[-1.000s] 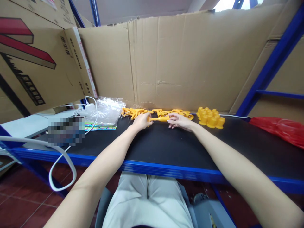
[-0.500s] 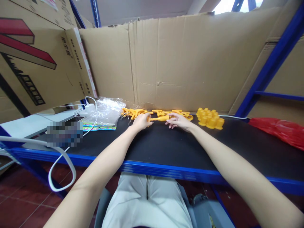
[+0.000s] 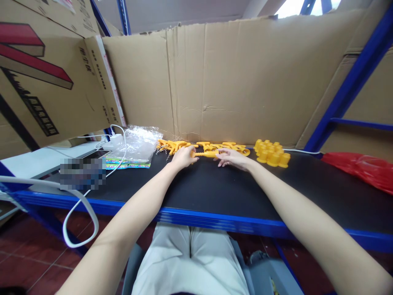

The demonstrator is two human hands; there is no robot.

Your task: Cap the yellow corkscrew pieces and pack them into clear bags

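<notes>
Between my hands lies a long yellow plastic piece (image 3: 207, 154), held level just above the black tabletop. My left hand (image 3: 183, 157) is closed around its left end, which the fingers partly cover. At the right end, the thumb and fingers of my right hand (image 3: 231, 158) pinch the wider part. Behind my left hand is a pile of yellow plastic handles (image 3: 172, 145) with thin metal coils beside them. More yellow parts (image 3: 229, 145), some with round open ends, lie behind my right hand. Several yellow cups (image 3: 272, 154) stand grouped to the right.
Clear plastic bags (image 3: 138, 141) and a white cable (image 3: 125, 143) are on the left, near a pixelated object (image 3: 82, 173). A red plastic bag (image 3: 362, 168) lies at the right. A cardboard wall (image 3: 245, 82) closes off the back, and a blue rail (image 3: 221, 219) edges the front.
My right hand has shifted very slightly to the right along with its end of the yellow piece. My left hand keeps its place.
</notes>
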